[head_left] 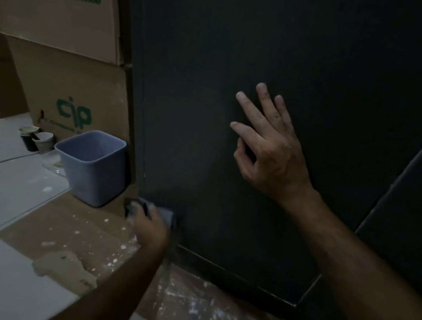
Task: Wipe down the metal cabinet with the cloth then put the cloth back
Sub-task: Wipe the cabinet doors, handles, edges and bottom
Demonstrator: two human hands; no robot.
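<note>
The dark metal cabinet (320, 52) fills the upper right of the view, its door reaching almost to the floor. My right hand (270, 147) lies flat against the door at mid height, fingers spread and straight. My left hand (150, 223) is low at the door's bottom left corner and grips a grey cloth (167, 215), holding it against the metal. The hand is motion-blurred and covers most of the cloth.
A grey plastic bin (94, 168) stands on the floor just left of the cabinet. Stacked paper cups (36, 139) sit behind it. Cardboard boxes (59, 8) with green logos are piled at the left. Paint-spattered cardboard sheets (75, 226) cover the white tiled floor.
</note>
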